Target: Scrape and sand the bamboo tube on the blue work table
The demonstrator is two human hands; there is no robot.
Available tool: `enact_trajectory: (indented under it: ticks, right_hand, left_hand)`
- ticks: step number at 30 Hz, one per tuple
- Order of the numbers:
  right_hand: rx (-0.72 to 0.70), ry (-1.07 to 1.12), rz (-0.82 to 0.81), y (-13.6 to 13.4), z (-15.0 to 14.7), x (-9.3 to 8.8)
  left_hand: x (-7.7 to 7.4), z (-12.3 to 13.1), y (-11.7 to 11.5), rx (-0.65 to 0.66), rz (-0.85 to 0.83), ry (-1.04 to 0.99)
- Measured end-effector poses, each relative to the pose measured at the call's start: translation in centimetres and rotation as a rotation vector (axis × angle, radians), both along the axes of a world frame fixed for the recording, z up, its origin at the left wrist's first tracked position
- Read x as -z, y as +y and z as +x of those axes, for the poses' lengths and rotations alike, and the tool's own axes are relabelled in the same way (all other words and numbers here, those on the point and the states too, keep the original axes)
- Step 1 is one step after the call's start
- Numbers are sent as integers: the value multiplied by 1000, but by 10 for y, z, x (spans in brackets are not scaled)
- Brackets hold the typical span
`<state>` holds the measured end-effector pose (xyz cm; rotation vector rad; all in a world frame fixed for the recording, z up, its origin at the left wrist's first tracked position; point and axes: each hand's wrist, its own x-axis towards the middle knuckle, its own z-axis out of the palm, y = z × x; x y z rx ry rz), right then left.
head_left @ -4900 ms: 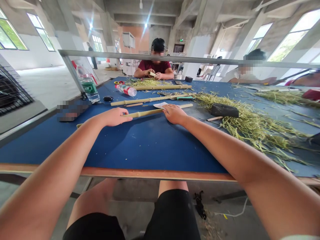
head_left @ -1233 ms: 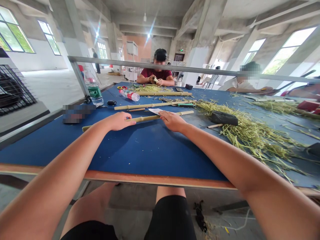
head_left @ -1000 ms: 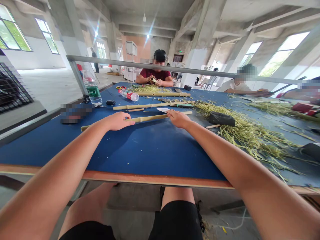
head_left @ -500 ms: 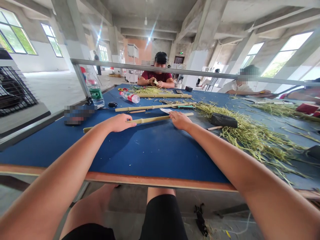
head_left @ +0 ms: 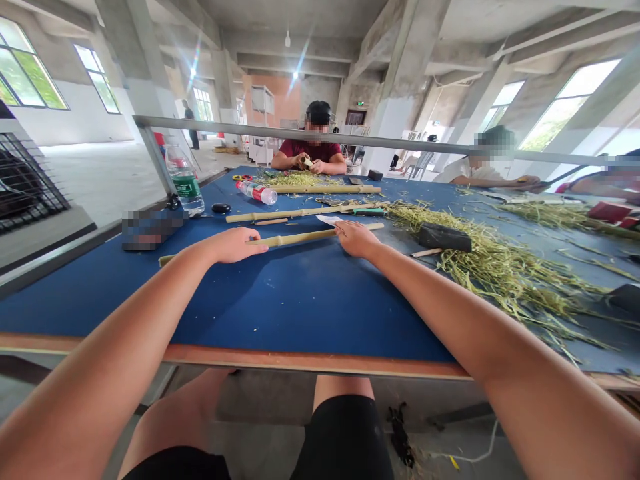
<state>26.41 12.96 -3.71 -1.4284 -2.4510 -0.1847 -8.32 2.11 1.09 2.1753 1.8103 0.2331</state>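
A long pale bamboo pole (head_left: 295, 239) lies at a slant between my hands, above the blue table (head_left: 300, 300). My left hand (head_left: 240, 245) is closed round the pole left of its middle. Toward the pole's right end, my right hand (head_left: 356, 239) is closed on a thin whitish piece (head_left: 327, 220), which looks like a sheet or blade and sticks out past the fingers to the left. The fingers of that hand rest against the pole; their undersides are hidden. A second bamboo pole (head_left: 280, 215) and a short strip (head_left: 271, 222) lie just beyond.
A heap of green shavings (head_left: 500, 267) with a black block (head_left: 445, 237) stands at the right. Two bottles (head_left: 187, 187), (head_left: 257, 193) and a black oval object (head_left: 221, 208) are at the back left. Across the table a person (head_left: 315, 147) holds a bamboo piece.
The view has shifted slightly, and a bit more of the pole's left end shows beyond my left arm. Both hands keep nearly the same places on the pole and the whitish piece.
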Motion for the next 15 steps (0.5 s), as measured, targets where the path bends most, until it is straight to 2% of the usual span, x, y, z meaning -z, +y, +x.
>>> enact_trajectory:
  ticks: [7, 15]
  right_hand:
    - [-15, 25, 1, 0, -1, 1]
    - [-73, 38, -10, -6, -11, 2]
  left_hand:
    - [-2, 1, 0, -5, -13, 18]
    - [3, -2, 3, -17, 14, -20]
